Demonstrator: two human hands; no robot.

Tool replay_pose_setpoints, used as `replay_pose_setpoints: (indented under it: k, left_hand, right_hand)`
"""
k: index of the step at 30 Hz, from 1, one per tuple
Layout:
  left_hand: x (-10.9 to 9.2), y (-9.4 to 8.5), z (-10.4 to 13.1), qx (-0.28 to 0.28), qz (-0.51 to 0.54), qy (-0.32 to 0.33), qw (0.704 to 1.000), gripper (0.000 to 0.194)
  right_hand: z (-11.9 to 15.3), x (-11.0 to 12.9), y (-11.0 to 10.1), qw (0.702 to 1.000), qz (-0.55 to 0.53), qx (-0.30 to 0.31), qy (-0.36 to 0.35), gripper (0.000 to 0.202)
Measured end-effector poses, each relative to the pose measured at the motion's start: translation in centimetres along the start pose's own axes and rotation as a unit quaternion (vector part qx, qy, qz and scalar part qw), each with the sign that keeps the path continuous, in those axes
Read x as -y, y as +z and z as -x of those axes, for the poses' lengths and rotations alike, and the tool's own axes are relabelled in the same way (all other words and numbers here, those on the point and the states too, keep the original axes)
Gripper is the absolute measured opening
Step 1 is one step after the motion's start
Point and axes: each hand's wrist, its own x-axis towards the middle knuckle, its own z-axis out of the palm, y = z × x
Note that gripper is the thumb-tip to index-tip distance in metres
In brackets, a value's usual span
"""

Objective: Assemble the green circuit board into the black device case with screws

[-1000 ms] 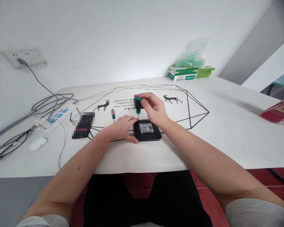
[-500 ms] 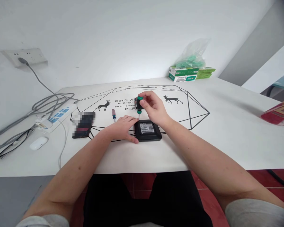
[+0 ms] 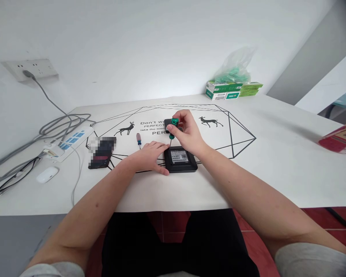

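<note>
My right hand is closed round the green-and-black handle of a screwdriver. Its shaft slants down to the far left corner of a flat black box, which bears a white printed label. Whether the tip sits in a screw is too small to tell. Along the box's left side lies my left hand, its thumb at the near corner and fingertips at the far one, holding the box on the table. A small black object, partly hidden by my right hand, lies behind the screwdriver.
Left of my left hand lie a smaller screwdriver and a partly blurred dark phone-like object. Further left are a power strip with cables, a white case and glasses. Green boxes stand at the back.
The screwdriver handle has tilted and shifted slightly right, and my right fingers have changed their hold on it. More of the small black object behind shows. My left hand and the box have stayed put.
</note>
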Motion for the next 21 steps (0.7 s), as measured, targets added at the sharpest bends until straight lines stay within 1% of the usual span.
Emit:
replay_pose_setpoints:
  k: [2,5,7,12,14,16,19,21]
  left_hand:
    - [0.07,0.05,-0.03,-0.001,0.0,0.002,1.0,0.118]
    - [0.14,0.1,-0.07,-0.003,-0.004,0.003,1.0,0.119]
    - [0.13,0.1,-0.07,-0.001,-0.008,0.002,1.0,0.118]
    - [-0.04,0.02,0.0,0.0,-0.01,0.0,1.0,0.117]
    - [-0.07,0.01,0.01,0.0,-0.006,-0.001,1.0,0.118]
    - [-0.06,0.04,0.02,0.002,-0.003,-0.003,1.0,0.119]
    - [0.05,0.12,0.01,0.002,-0.004,-0.001,1.0,0.119]
    - [0.16,0.17,-0.02,0.0,-0.007,0.002,1.0,0.118]
  right_hand:
    - [0.05,0.06,0.01,1.0,0.003,0.0,0.004,0.048]
    - [0.07,0.2,-0.01,0.999,-0.038,0.031,0.023,0.042]
    - [0.05,0.22,0.03,0.997,-0.056,0.041,0.027,0.041]
    - [0.06,0.12,0.31,1.0,-0.012,-0.004,0.016,0.046]
    - [0.08,0.19,0.31,1.0,-0.011,-0.013,0.012,0.046]
    - [0.09,0.34,0.18,1.0,-0.024,-0.013,0.014,0.04]
    - [0.04,0.57,-0.11,0.997,-0.07,0.009,0.036,0.026]
    - [-0.01,0.61,-0.2,0.994,-0.098,0.026,0.051,0.023]
